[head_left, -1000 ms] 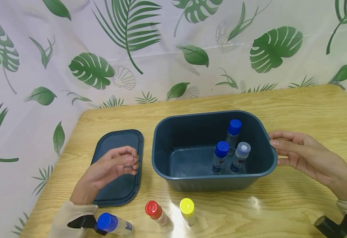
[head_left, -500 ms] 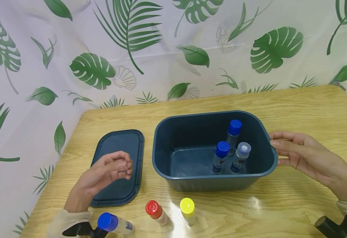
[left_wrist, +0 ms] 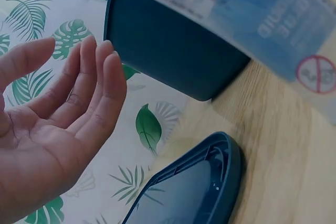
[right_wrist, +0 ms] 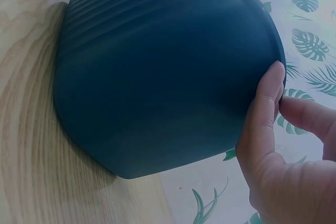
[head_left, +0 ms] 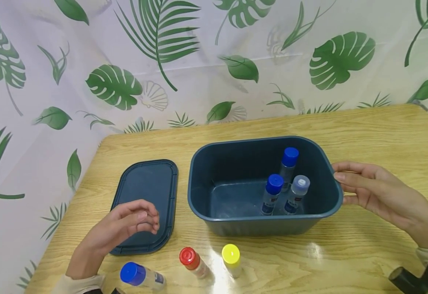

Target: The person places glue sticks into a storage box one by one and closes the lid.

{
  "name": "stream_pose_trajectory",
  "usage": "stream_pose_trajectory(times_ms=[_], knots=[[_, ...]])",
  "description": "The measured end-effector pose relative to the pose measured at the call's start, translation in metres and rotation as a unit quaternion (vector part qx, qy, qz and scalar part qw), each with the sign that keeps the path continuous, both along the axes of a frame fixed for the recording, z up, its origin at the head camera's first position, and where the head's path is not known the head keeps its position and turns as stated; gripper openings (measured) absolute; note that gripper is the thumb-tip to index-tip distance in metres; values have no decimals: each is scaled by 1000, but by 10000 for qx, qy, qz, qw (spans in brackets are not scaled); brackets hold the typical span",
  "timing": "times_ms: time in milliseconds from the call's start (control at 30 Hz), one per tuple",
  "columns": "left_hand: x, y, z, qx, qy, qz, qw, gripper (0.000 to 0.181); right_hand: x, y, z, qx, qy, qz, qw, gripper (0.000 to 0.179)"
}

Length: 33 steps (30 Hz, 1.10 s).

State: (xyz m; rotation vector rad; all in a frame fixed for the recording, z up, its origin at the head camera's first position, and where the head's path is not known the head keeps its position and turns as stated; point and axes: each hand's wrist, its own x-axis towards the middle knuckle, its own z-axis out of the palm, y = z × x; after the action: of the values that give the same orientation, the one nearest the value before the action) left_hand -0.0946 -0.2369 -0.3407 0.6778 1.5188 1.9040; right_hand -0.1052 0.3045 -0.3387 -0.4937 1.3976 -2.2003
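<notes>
My left hand (head_left: 131, 224) hovers over the near part of a dark blue lid (head_left: 147, 179), its fingers loosely bent with nothing in them. Beside its wrist stands a blue-capped glue bottle (head_left: 140, 275); a blurred glue label (left_wrist: 283, 24) fills the upper right of the left wrist view. My right hand (head_left: 379, 192) touches the right rim of a dark blue bin (head_left: 261, 226), fingertips along the outer wall (right_wrist: 157, 87) and thumb tip at the rim. Inside the bin, toward its right end, stand two blue-capped bottles (head_left: 269, 198) and a clear-capped bottle (head_left: 295, 198).
A red-capped bottle (head_left: 193, 263) and a yellow-capped bottle (head_left: 231, 259) stand on the wooden table (head_left: 379, 134) in front of the bin. A white cloth with green leaf prints (head_left: 195, 81) hangs behind and to the left of the table.
My left hand has drifted down and left, toward the near edge of the lid and the blue-capped bottle. The right hand and the bin have stayed in place.
</notes>
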Motion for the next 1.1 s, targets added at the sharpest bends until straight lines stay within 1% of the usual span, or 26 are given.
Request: stream_pose_trajectory(times_ms=[33, 133, 200, 267, 367, 433, 500, 567, 633, 700, 767, 867, 900, 967, 1000, 1033, 1100], knots=[[2, -1, -1, 22, 74, -6, 10000, 33, 0, 0, 0, -4, -5, -1, 10000, 42], [7, -4, -2, 56, 488, 75, 9988, 36, 0, 0, 0, -28, 5, 22, 10000, 42], [11, -6, -2, -31, 698, 280, 9972, 36, 0, -1, 0, -43, 10, 30, 10000, 42], [15, -9, -2, -209, 958, 536, 9937, 36, 0, -1, 0, -45, 11, 37, 10000, 42], [22, -13, -2, -564, 1119, 850, 9885, 32, 0, -1, 0, -3, -6, 11, 10000, 42], [26, -16, -3, -729, 1245, 939, 9851, 30, 0, -1, 0, 40, -18, -11, 10000, 41], [30, -19, -3, -816, 1255, 977, 9839, 29, 1, -1, 0, 67, -29, -36, 10000, 41], [34, -23, -5, -809, 1297, 970, 9835, 30, 0, -1, 0, 72, -32, -27, 10000, 41], [38, -26, -5, -810, 1248, 963, 9842, 31, 0, -2, 0, 73, -32, -13, 10000, 41], [41, -29, -6, -817, 1170, 921, 9855, 32, 0, -2, 0, 61, -41, 10, 10000, 41], [45, -31, -6, -875, 995, 894, 9871, 33, 0, -2, 0, 59, -40, 18, 10000, 41], [51, -33, -7, -786, 956, 850, 9887, 35, -1, -2, 0, 61, -39, 9, 10000, 41], [52, -32, -8, -705, 997, 819, 9891, 37, -1, -2, 0, 57, -38, 12, 10000, 41], [54, -32, -10, -372, 1074, 681, 9912, 40, -1, -2, 1, 45, -32, 13, 10000, 41], [54, -31, -12, -208, 1191, 598, 9909, 42, -1, -2, 1, 35, -27, 16, 10000, 41], [54, -31, -13, -76, 1190, 519, 9915, 43, -1, -1, 1, 31, -26, 13, 10000, 41], [55, -31, -18, 175, 1296, 337, 9908, 45, 0, -1, 0, 23, -24, 12, 10000, 41]])
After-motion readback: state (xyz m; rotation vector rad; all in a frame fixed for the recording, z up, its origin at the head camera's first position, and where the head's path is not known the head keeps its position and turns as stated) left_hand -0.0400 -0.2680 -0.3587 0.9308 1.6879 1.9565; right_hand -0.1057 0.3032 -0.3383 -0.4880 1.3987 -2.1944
